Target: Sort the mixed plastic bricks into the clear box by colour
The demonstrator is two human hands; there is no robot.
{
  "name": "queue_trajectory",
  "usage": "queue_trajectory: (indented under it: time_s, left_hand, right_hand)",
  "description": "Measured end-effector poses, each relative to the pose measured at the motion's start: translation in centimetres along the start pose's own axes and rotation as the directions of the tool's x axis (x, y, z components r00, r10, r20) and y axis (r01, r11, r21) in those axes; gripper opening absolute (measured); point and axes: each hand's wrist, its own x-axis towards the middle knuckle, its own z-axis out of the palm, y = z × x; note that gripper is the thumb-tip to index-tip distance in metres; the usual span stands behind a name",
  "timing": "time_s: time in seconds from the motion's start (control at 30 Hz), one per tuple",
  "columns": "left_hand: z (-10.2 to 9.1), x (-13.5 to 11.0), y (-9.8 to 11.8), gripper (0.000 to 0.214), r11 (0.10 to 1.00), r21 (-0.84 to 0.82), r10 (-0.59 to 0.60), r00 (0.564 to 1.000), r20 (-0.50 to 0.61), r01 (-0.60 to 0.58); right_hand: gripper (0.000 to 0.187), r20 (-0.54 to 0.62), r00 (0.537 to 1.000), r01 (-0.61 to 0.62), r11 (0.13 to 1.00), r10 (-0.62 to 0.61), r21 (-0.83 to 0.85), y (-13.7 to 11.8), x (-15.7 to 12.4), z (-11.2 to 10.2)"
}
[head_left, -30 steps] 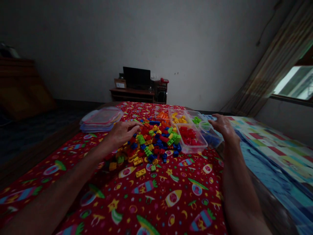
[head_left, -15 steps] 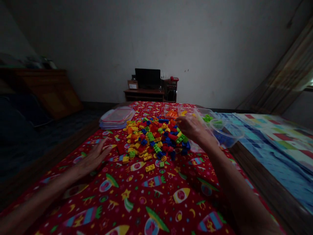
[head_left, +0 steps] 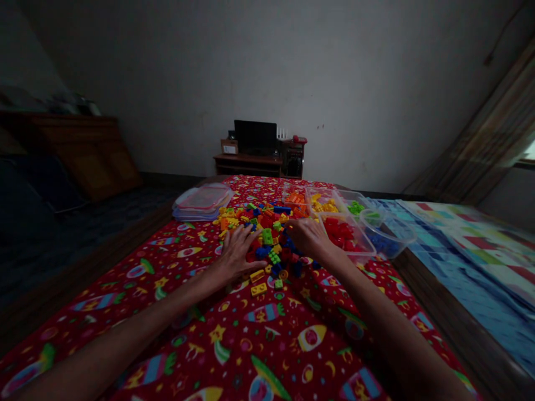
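A mixed heap of plastic building bricks [head_left: 275, 257] in red, yellow, green, blue and orange lies on a red patterned cloth [head_left: 234, 334]. My left hand [head_left: 237, 253] rests over the heap's left side, open, its fingers spread across the bricks. At the heap's right side is my right hand [head_left: 307, 236], palm down with curled fingers; whatever is in them is hidden. Just right of it, a clear plastic box [head_left: 363, 254] contains red bricks [head_left: 343, 234]. Two loose yellow bricks [head_left: 258, 289] and a small green brick [head_left: 278, 284] lie at the near edge of the heap.
Behind the red box are clear containers with orange bricks [head_left: 296, 198], yellow bricks [head_left: 324, 205] and green bricks [head_left: 356, 208]. A round clear tub [head_left: 407, 236] at the right holds blue pieces. Stacked lids [head_left: 204, 197] lie at the far left. A bed [head_left: 472, 262] adjoins the right side.
My left hand has moved right from the bare cloth onto the heap. My right hand has come back from near the containers to the heap, uncovering the red and yellow bricks in them.
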Motion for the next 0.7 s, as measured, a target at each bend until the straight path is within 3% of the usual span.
queue_trajectory:
  time_s: [0.17,0.3,0.47,0.57,0.7]
  left_hand:
    - [-1.9,3.5,0.1,0.059,0.996,-0.084,0.042,0.999,0.028,-0.04]
    - [-4.0,5.4,-0.1,0.038,0.971,-0.238,0.016,0.996,0.087,0.005]
    - [-4.6,6.1,-0.8,0.045,0.902,-0.385,-0.13,0.973,0.19,0.196]
    - [-4.3,6.1,-1.8,0.045,0.905,-0.364,-0.15,0.967,0.208,0.219]
    - [-3.9,6.0,-2.9,0.049,0.92,-0.318,-0.147,0.956,0.255,0.227]
  right_hand:
    - [0.031,0.0,0.993,0.121,0.993,-0.121,0.003,-0.1,-0.6,1.2]
    - [0.034,0.028,0.996,0.083,0.995,-0.085,0.047,-0.1,-0.7,1.9]
    - [0.026,-0.062,0.996,0.064,0.997,-0.061,0.042,-0.4,-0.5,0.5]
    - [0.021,-0.032,0.992,0.127,0.99,-0.125,0.055,-1.7,-0.5,0.0]
    - [0.014,0.021,0.977,0.21,0.978,-0.21,0.013,-4.2,-0.9,1.8]
